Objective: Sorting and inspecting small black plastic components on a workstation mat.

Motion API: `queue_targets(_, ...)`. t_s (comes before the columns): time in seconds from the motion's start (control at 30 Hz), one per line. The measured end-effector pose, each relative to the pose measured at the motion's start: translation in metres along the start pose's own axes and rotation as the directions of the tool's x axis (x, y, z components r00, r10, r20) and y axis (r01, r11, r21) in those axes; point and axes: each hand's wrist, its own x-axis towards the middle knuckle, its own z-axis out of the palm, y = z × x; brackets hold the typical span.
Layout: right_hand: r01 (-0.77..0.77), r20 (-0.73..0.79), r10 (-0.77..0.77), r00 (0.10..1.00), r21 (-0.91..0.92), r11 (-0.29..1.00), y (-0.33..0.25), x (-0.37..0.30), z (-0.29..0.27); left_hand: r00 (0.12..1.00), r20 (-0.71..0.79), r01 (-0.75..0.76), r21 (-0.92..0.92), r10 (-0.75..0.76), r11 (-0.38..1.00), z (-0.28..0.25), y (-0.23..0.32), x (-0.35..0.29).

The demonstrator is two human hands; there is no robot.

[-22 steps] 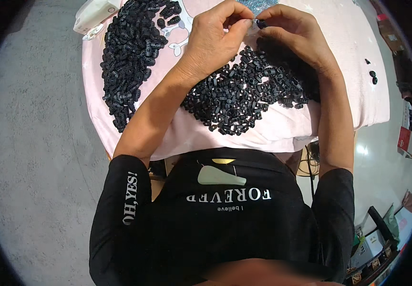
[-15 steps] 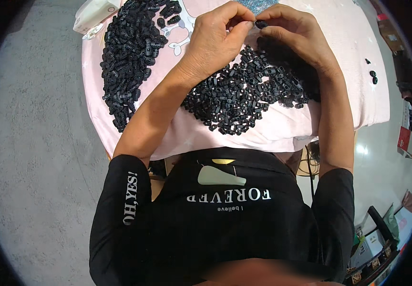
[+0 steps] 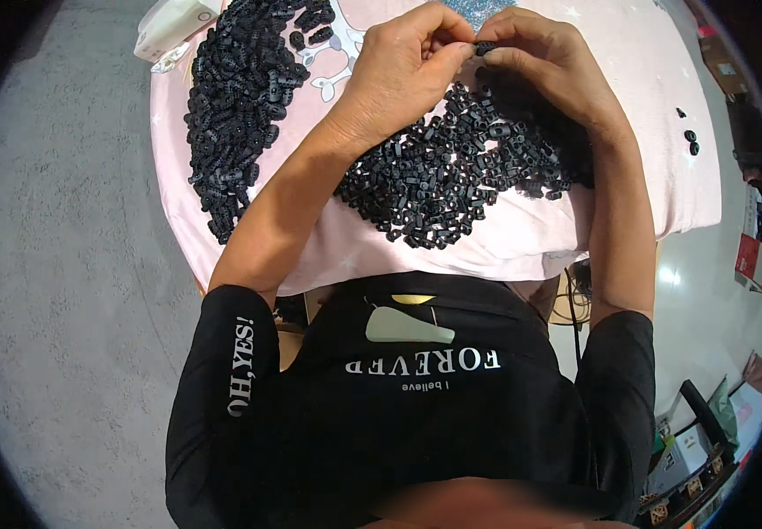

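Observation:
Over the far side of the table, my right hand [image 3: 550, 69] pinches a small black plastic part [image 3: 484, 48] between thumb and fingertips. My left hand [image 3: 412, 69] is closed too, its thumb and forefinger pressed together against the left end of that part; whatever lies inside this pinch is hidden. Below both hands spreads a heap of small black plastic pieces [image 3: 434, 189], many with holes, partly shaded and covered by my right hand. A taller heap of larger, ribbed black pieces [image 3: 235, 106] lies left of my left forearm.
A pink patterned cloth [image 3: 654, 176] covers the table. Two round black pieces [image 3: 691, 143] and a smaller bit [image 3: 681, 113] lie near its right edge. A white box [image 3: 174, 28] stands at the far left corner. Glittery blue material [image 3: 480, 12] shows beyond my hands.
The black part has turned slightly between my fingertips, showing more of its ribbed side. Both hands stay almost in the same place; the heaps look unchanged.

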Motion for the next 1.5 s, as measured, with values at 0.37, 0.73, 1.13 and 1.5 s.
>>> queue_targets(0.37, -0.846, -0.404, 0.743, 0.533, -0.283, 0.453, -0.042, 0.009, 0.013, 0.998, 0.041, 0.059, -0.279, -0.049, 0.959, 0.003, -0.009, 0.000)
queue_targets(0.73, -0.842, -0.426, 0.728, 0.537, -0.226, 0.490, -0.040, 0.008, 0.009, 0.768, -0.015, -0.633, 0.135, 0.640, 0.762, -0.003, -0.020, 0.012)
queue_targets(1.13, -0.817, -0.640, 0.604, 0.475, -0.067, 0.573, -0.041, 0.012, 0.009, 0.989, -0.003, -0.125, 0.489, 0.145, 0.864, -0.024, -0.050, 0.005)
queue_targets(1.5, -0.761, -0.649, 0.537, 0.539, -0.102, 0.641, -0.036, 0.007, 0.003, 0.995, -0.015, -0.072, 0.580, 0.099, 0.811, -0.020, -0.044, 0.003)
